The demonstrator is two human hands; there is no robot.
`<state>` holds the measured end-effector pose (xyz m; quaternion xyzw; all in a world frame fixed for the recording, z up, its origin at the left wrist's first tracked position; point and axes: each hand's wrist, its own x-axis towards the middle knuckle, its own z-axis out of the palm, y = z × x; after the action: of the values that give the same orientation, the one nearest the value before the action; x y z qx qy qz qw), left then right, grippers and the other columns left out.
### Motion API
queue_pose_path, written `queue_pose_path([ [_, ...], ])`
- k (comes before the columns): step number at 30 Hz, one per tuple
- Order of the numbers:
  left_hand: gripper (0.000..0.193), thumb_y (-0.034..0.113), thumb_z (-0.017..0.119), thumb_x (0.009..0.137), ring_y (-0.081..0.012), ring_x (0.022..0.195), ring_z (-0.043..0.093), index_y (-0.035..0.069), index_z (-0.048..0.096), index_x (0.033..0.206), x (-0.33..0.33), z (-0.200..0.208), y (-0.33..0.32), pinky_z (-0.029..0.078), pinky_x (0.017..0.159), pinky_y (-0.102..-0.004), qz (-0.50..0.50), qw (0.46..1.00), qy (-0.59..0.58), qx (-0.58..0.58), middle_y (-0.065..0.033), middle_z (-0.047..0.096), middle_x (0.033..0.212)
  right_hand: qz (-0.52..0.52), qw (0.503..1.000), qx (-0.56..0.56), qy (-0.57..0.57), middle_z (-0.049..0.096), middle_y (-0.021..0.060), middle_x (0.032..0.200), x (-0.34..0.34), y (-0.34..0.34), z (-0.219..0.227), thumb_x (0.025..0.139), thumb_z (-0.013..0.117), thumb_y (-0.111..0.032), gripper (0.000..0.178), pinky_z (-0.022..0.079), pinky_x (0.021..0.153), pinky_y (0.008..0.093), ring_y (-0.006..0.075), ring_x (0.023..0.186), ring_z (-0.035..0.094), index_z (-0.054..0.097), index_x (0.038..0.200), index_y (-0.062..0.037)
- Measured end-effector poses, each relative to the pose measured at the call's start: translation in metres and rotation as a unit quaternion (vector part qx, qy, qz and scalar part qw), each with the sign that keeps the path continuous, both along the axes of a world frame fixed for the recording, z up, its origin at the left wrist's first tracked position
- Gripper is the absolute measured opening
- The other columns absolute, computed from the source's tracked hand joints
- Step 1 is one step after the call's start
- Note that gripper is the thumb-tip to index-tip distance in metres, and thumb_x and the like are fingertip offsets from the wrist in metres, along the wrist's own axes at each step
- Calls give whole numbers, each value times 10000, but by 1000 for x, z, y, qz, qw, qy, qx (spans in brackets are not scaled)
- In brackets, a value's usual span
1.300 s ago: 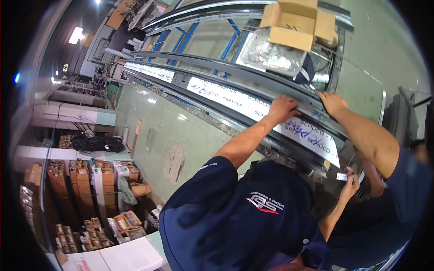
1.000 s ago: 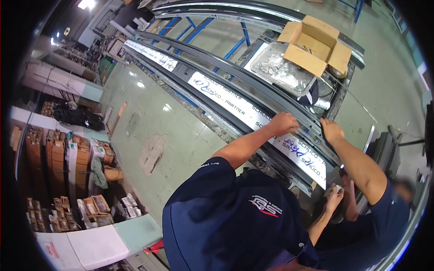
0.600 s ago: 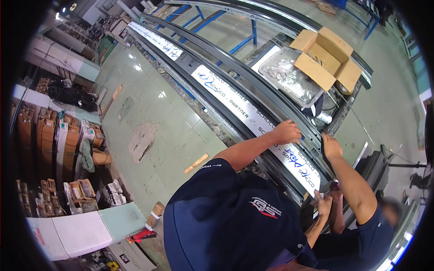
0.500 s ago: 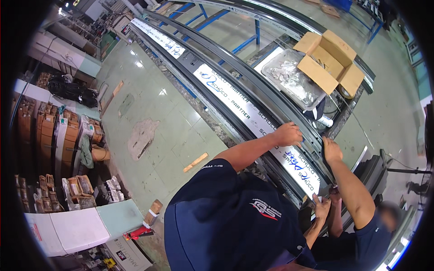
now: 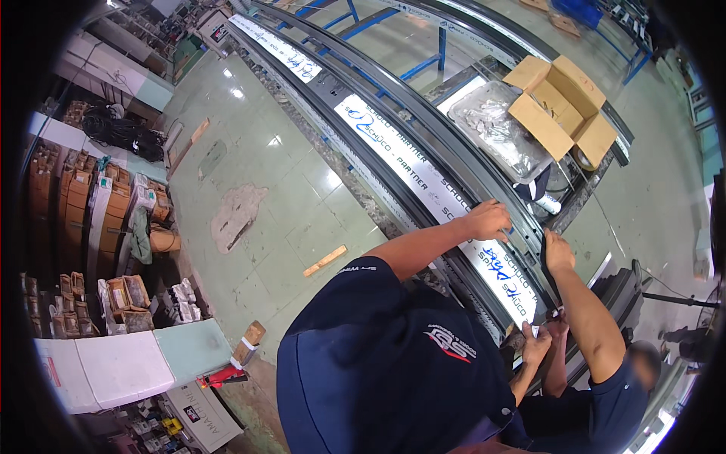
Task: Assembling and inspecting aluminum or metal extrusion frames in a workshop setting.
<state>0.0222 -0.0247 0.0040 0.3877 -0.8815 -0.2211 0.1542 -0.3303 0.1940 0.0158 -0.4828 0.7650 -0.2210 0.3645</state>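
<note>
A long, dark grey metal rail lies diagonally across the work area, running from the upper left down to the space between the two bare hands of the person. Its near side is touched by the left hand, whose fingers are curled downward; whether it is firmly gripped there cannot be told. The outer edge is grasped by the right hand, with the fingers bent over it.

Just beside the rail, on its left, a dark profile is seen, covered by white protective film marked with black print and blue handwriting. Near the lower end of this film, a small white piece is held in a co-worker's hand, and the co-worker's other hand is placed just beside it, partly hidden by the person's right forearm.

Beyond the rail, an open brown cardboard box is set against a shallow clear plastic tray, in which crumpled, shiny clear material is held. Farther up, more long dark profiles and a blue metal frame are seen.

To the left, a thin wooden strip and a rough pale patch are seen on the light green tiled floor. At the far left, brown-wrapped bundles are stacked below a heap of black cable.
</note>
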Motion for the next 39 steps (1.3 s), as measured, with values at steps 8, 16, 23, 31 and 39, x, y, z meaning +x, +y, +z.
queue_pose_path([
  [8,427,237,765,830,-378,1274,475,111,654,1223,101,32,81,350,1043,-540,586,770,94,-234,-183,535,1351,15,999,40,-13,615,41,675,-15,-20,-17,832,851,-358,471,439,565,294,132,597,539,668,815,76],
  [16,1097,335,726,891,-473,1428,368,44,-54,1607,165,-8,92,271,1152,-630,776,553,198,232,-284,372,1561,46,997,25,65,691,177,728,5,-26,16,737,894,-388,624,528,533,349,210,586,658,708,953,167],
  [23,890,378,595,987,-468,1363,469,-63,105,1585,173,-32,111,376,1145,-473,752,615,172,164,-312,382,1551,92,993,74,23,577,52,612,-4,-9,4,758,868,-434,562,418,551,362,144,578,482,694,791,99],
  [31,781,368,699,917,-403,1421,380,-26,354,1497,156,11,96,300,1130,-587,670,736,-5,-92,-242,488,1453,53,994,54,77,589,52,595,7,-7,4,762,869,-346,471,419,552,362,144,564,500,714,792,98],
  [39,1057,690,768,678,-401,1502,245,238,392,1557,157,9,-16,213,1103,-724,203,952,-99,-205,-186,260,1640,428,796,24,428,583,60,1373,74,-258,-8,1012,408,-157,459,477,1072,385,281,1272,563,440,1467,-208],
])
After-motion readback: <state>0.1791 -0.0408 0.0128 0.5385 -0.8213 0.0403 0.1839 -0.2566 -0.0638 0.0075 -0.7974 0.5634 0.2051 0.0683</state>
